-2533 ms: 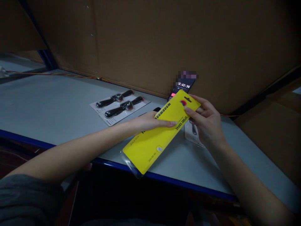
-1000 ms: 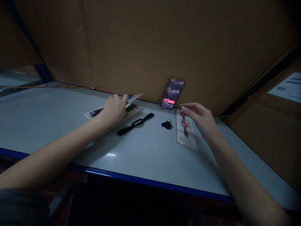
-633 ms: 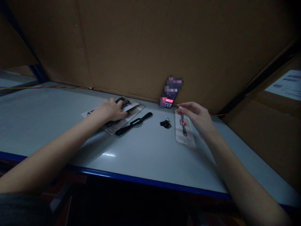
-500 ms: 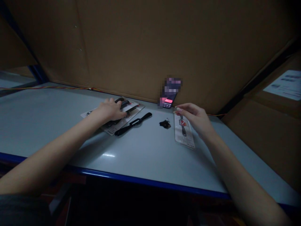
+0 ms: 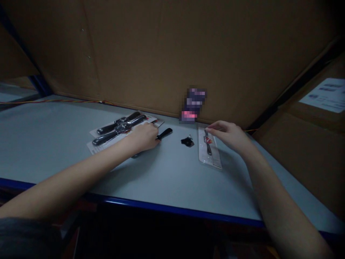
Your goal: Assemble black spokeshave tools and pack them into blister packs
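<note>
My left hand [image 5: 146,137] is closed over the middle of a long black plastic piece [image 5: 165,133], whose far end sticks out past the fingers. Beside it lie several blister packs [image 5: 118,129] on white cards, each holding a black double-ended part. My right hand [image 5: 228,133] has thumb and fingertips pinched together at the upper end of a single flat blister pack [image 5: 210,153] lying on the table. Between the hands sits a small black part [image 5: 187,141] with a shiny metal bit beside it.
A phone [image 5: 193,103], blurred out, leans against the cardboard wall [image 5: 151,54] behind the table [image 5: 172,180]. Red and yellow wires [image 5: 67,101] run along the back edge. On the right stands a cardboard panel with a white label [image 5: 326,94].
My left hand has moved right, off the stacked packs and onto the long black piece. My right fingertips have shifted slightly right along the single pack's top.
</note>
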A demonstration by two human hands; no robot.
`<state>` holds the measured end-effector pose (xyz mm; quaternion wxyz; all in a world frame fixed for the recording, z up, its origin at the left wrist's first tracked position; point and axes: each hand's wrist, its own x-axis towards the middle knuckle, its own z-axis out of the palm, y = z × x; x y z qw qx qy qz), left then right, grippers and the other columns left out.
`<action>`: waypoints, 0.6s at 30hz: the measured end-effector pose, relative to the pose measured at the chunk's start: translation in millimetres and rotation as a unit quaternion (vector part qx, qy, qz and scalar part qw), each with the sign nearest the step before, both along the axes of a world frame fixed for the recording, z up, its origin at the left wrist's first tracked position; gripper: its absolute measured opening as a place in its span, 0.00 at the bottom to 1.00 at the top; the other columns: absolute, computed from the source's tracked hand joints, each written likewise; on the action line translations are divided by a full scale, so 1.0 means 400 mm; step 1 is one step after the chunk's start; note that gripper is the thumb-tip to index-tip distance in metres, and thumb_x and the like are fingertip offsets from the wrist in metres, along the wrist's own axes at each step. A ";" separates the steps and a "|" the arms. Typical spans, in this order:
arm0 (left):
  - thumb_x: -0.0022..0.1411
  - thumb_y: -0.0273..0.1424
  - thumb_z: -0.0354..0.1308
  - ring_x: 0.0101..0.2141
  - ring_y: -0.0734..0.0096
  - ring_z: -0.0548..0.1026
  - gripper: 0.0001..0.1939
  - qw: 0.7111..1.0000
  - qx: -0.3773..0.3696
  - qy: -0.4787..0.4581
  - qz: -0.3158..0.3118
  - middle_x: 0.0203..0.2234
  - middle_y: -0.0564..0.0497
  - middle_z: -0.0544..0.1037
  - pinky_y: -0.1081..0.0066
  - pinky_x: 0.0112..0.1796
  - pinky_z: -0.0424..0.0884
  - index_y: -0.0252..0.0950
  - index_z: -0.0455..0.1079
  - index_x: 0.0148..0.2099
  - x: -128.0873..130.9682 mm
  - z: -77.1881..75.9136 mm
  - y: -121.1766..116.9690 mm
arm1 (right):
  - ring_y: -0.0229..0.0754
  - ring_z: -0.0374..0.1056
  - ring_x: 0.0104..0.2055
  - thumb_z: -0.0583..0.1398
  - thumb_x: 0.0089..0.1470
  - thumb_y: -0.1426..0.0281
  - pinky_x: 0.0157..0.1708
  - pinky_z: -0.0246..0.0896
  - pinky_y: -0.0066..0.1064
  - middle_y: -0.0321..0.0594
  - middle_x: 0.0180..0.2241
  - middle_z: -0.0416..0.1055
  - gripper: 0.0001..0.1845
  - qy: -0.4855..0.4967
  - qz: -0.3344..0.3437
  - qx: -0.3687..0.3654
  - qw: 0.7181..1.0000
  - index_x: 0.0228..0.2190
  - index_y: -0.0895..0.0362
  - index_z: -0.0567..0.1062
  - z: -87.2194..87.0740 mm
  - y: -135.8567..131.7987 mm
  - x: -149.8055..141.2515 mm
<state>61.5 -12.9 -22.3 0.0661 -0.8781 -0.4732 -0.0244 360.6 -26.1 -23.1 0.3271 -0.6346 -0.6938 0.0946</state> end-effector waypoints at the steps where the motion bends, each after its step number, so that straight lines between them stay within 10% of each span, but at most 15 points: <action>1: 0.58 0.38 0.52 0.43 0.49 0.73 0.27 1.000 -0.016 -0.010 0.007 0.42 0.31 0.75 0.62 0.41 0.64 0.24 0.68 0.54 0.000 -0.005 0.006 | 0.47 0.70 0.35 0.61 0.47 0.58 0.33 0.61 0.37 0.42 0.32 0.76 0.13 -0.028 -0.015 -0.030 0.999 0.29 0.55 0.75 -0.001 0.005 0.020; 6: 0.56 0.44 0.54 0.39 0.48 0.73 0.31 0.997 -0.061 -0.051 0.023 0.38 0.31 0.76 0.62 0.37 0.63 0.24 0.69 0.53 -0.015 -0.013 0.037 | 0.49 0.70 0.34 0.62 0.45 0.56 0.29 0.58 0.36 0.45 0.31 0.74 0.15 -0.113 -0.090 -0.096 0.985 0.27 0.56 0.74 -0.019 0.029 0.078; 13: 0.47 0.51 0.59 0.29 0.51 0.72 0.26 0.984 -0.142 -0.091 0.051 0.22 0.39 0.72 0.64 0.31 0.61 0.29 0.76 0.31 -0.010 -0.015 0.055 | 0.48 0.68 0.34 0.61 0.45 0.51 0.29 0.58 0.35 0.46 0.32 0.72 0.22 -0.145 -0.036 -0.067 0.987 0.30 0.57 0.74 -0.048 0.042 0.058; 18: 0.51 0.55 0.53 0.27 0.58 0.71 0.31 0.985 -0.153 -0.062 0.044 0.23 0.40 0.72 0.66 0.29 0.59 0.28 0.75 0.33 0.003 -0.008 0.037 | 0.49 0.67 0.36 0.60 0.48 0.54 0.33 0.59 0.37 0.47 0.34 0.71 0.20 -0.154 -0.015 -0.028 0.988 0.33 0.58 0.75 -0.061 0.046 0.032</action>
